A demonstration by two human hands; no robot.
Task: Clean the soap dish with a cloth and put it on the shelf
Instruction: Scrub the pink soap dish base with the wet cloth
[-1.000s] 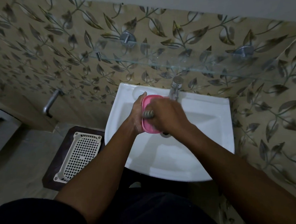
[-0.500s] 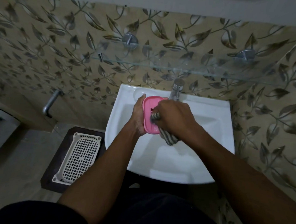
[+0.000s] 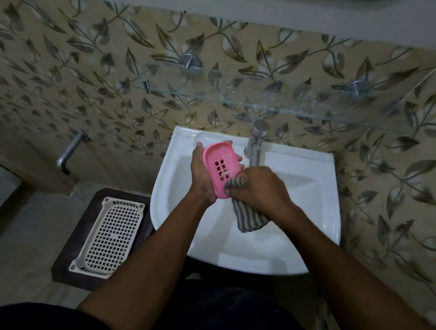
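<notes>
at the far left a metal wall spout [image 3: 68,153] juts from the leaf-patterned tiles. below it a white slotted basket [image 3: 109,236] lies flat on a dark mat [image 3: 60,265] on the floor, just beside the white sink [image 3: 316,247].

over the left part of the basin the left hand [image 3: 201,175] cradles the pink soap dish [image 3: 220,168] from behind and beneath, fingers curled round its far end and right edge. the dish is in the air above the basin. its long axis runs from the wall toward the person, the far end leaning a little left. its hollow, slotted face is turned up and to the right.

the right hand [image 3: 260,189] grips a bunched grey striped cloth [image 3: 249,216] against the near right corner of the dish. the loose end of the cloth hangs over the basin.

the chrome tap [image 3: 256,144] stands behind the hands. the glass shelf [image 3: 266,106] spans the wall above it.
</notes>
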